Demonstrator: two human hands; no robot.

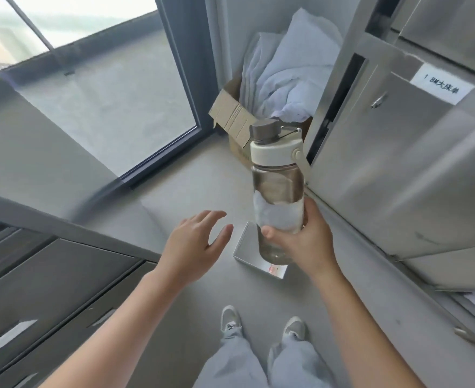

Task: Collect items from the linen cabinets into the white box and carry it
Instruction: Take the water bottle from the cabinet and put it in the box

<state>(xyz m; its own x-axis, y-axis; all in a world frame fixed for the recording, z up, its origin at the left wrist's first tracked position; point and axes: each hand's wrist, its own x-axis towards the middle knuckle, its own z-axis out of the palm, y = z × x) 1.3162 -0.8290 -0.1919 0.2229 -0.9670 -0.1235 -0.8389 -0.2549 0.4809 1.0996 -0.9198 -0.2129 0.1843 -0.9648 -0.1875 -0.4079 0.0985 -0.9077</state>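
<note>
Directly beneath the right hand (305, 243), the white box (246, 247) is lying on the floor (202, 175). That hand is gripping a water bottle (277, 189) upright near its base; beside it the left hand (194, 245) is hovering, fingers spread, holding nothing.

The left hand (194, 242) and right hand (303, 245) are bare, and back from the fingers both forearms (113, 329) run bare to the bottom edge of the view. Far below the fingertips, loose pale grey-blue trousers (230, 365) fall in soft folds, wide at the hem, onto a pair of low trainers (230, 322) with white uppers, grey toe panels and white laces.
</note>
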